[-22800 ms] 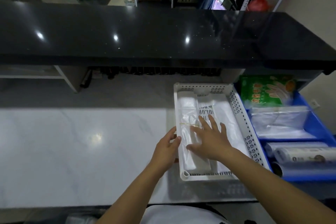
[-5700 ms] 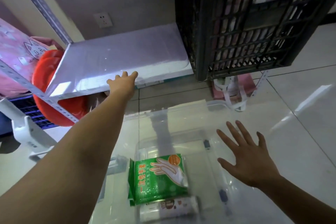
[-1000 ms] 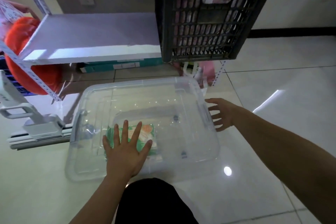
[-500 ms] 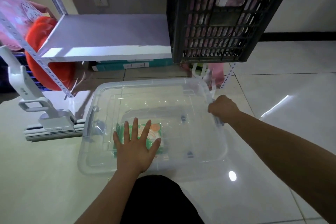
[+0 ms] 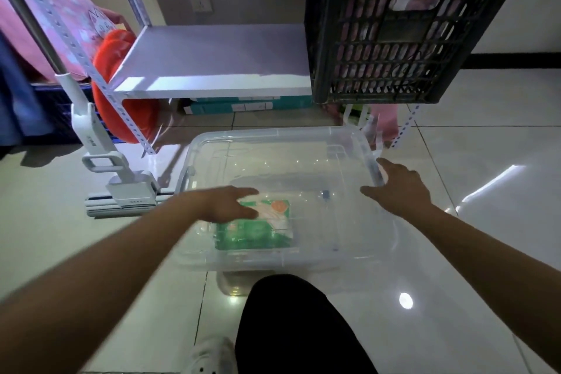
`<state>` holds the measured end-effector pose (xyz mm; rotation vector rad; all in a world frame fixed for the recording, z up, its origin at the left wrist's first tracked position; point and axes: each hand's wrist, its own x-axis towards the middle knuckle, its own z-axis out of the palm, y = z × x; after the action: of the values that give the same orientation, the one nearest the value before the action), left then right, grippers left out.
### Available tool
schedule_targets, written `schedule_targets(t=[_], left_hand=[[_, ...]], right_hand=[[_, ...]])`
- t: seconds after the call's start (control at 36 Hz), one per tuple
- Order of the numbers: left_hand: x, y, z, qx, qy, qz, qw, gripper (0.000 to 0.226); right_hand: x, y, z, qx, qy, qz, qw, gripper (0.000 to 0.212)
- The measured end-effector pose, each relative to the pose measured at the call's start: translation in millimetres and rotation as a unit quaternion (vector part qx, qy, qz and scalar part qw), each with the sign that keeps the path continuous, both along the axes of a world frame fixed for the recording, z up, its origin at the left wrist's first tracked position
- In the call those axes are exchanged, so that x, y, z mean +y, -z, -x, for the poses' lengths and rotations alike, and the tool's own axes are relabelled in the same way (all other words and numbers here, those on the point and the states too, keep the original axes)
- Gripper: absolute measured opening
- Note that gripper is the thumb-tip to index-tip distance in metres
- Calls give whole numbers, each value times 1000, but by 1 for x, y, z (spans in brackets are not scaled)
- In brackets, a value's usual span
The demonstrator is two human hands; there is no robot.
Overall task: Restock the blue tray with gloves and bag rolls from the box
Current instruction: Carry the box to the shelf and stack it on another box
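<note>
Clear plastic box sits on the tiled floor, lid on, in front of a metal shelf carrying a black crate. Green glove pack lies inside the box, toward its near left part. Left hand rests on the lid above the pack, fingers loosely extended, grasping nothing. Right hand at the box's right edge, fingers curled over the rim by the latch; firmness of grip cannot be told. White mop head lies left of the box.
</note>
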<state>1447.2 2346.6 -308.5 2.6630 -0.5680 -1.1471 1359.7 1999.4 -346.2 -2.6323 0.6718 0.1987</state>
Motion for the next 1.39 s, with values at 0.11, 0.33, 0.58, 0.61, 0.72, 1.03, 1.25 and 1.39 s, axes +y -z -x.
schedule_targets(t=[0.11,0.33,0.58,0.61,0.72,1.03,1.25,1.39], left_hand=[[61,-33,-12,-36,-67,46,996,66],[176,34,58,-95,-363,206,904,56],[148,124,117,132,-512,443,724,44],[141,126,116,135,-514,467,707,45],[129,132,109,136,-540,526,643,48],[148,96,89,142,-549,547,616,50],[186,31,82,111,-570,562,589,48],[197,-19,67,77,-557,598,572,48]], right_hand=[[-4,6,55,-90,-27,-92,991,102],[23,52,137,-136,235,-416,868,85],[54,72,146,-183,318,-558,744,27],[54,73,143,-186,319,-566,737,25],[54,72,135,-192,313,-586,722,37],[69,33,111,-207,269,-618,709,55],[94,-22,77,-198,230,-644,702,54],[106,-62,45,-217,198,-654,697,74]])
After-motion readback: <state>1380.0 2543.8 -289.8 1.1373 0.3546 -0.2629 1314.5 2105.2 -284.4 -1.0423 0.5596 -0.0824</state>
